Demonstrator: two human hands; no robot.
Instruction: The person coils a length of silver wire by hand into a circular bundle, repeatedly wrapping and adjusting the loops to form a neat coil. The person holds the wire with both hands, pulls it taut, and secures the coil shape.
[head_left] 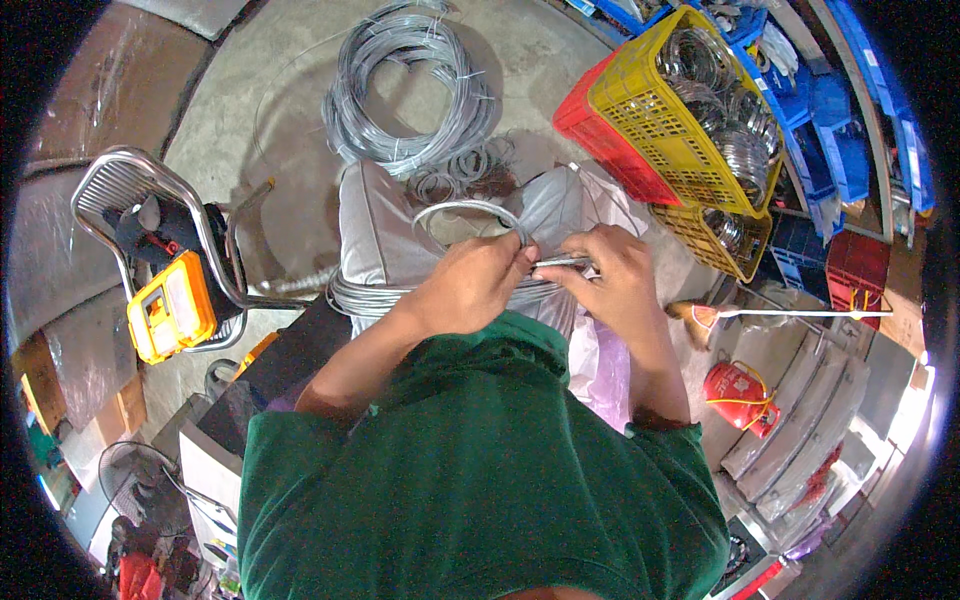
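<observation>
My left hand (475,285) is closed round a bundle of grey metal wire above my lap. From its fingers a small wire loop (470,205) arches forward over my knees. Close beside it, my right hand (615,280) pinches wire strands between thumb and fingers, and the two hands nearly meet. Across my grey-trousered legs (365,225) lies a wider wire coil (370,299), partly covered by my left wrist. Whether the loop and this coil are one length of wire, I cannot tell.
A large wire coil (475,95) lies on the floor ahead, with smaller coils (455,180) against it. At right stand a yellow crate (640,105) of wire coils, blue bins (840,160) and a red gas cylinder (735,392). A metal chair (130,165) holds a yellow case (175,310).
</observation>
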